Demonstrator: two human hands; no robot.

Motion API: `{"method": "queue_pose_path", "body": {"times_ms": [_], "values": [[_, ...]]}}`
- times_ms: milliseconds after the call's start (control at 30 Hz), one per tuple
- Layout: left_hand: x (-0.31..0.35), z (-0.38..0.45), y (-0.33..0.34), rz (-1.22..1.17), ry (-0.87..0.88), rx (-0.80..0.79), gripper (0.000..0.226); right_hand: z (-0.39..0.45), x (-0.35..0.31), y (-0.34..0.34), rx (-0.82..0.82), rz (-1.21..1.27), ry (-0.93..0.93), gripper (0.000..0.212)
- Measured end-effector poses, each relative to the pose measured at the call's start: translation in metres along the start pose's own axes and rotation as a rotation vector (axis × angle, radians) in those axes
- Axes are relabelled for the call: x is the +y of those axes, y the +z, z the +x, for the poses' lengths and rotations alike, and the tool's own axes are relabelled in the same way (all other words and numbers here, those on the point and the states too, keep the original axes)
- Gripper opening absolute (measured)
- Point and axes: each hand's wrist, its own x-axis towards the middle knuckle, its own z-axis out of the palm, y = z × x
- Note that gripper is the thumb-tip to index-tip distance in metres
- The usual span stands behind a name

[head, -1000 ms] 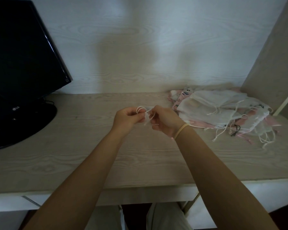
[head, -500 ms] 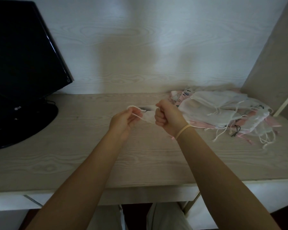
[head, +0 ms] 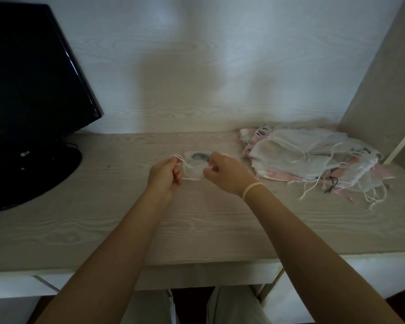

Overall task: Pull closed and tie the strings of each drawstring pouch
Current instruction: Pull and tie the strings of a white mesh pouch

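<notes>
Slippage is the main risk here. Thin white drawstrings (head: 182, 163) run out of both sides of a small sheer white fabric pouch (head: 195, 168) held just above the pale wood-grain desk (head: 103, 206), near its centre. The left hand (head: 165, 175), at the pouch's nine o'clock, has its fingers curled and pinching a looped cord; the right hand (head: 225, 170), at three o'clock, is fisted on the other end, though how much cord it has is hidden. I judge the two ends are being drawn apart to close the mouth. If either pinch is shallow, the cord could slide free and the gather loosen. Uneven pulling could bunch the thin cloth to one side or jam the knot early. At the desk's two o'clock lies a heap of sheer white and pink pouches (head: 313, 160), strings trailing; stray cords there could snag.
</notes>
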Motion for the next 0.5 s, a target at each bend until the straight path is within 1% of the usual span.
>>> {"method": "queue_pose_path", "body": {"times_ms": [33,100,167,200,267,300,333,367,400,433,467,500], "values": [[0.003,0.001,0.0,-0.011,-0.013,-0.019,0.025,-0.001,0.003,-0.001,-0.047,-0.028,-0.022,0.023],[0.01,0.001,-0.003,-0.029,-0.041,-0.044,0.024,-0.001,0.006,0.0,-0.107,-0.171,-0.061,0.036],[0.013,-0.003,-0.008,0.022,-0.027,-0.03,0.033,-0.001,0.005,0.005,-0.05,-0.331,-0.089,0.033],[0.012,-0.004,-0.01,0.124,0.014,0.008,0.042,0.0,0.005,0.006,0.0,-0.383,-0.087,0.03],[0.011,-0.008,-0.014,0.455,0.117,0.147,0.055,0.0,0.007,0.004,0.067,-0.42,-0.054,0.025],[0.01,-0.008,-0.016,0.63,0.173,0.219,0.053,0.0,0.009,0.002,0.075,-0.415,-0.039,0.023],[0.011,-0.009,-0.018,0.796,0.245,0.264,0.046,0.001,0.009,0.001,0.076,-0.404,-0.03,0.022],[0.011,-0.009,-0.019,0.939,0.323,0.276,0.037,0.002,0.008,0.0,0.079,-0.391,-0.026,0.021],[0.013,-0.008,-0.02,1.043,0.39,0.259,0.029,0.002,0.005,0.0,0.089,-0.375,-0.027,0.02],[0.015,-0.008,-0.017,1.1,0.422,0.213,0.024,0.002,0.001,0.001,0.098,-0.357,-0.032,0.02],[0.017,-0.009,-0.012,1.11,0.409,0.142,0.025,0.003,-0.002,0.002,0.103,-0.338,-0.035,0.022],[0.019,-0.012,-0.006,1.08,0.351,0.062,0.029,0.003,-0.005,0.003,0.105,-0.322,-0.04,0.024]]}}
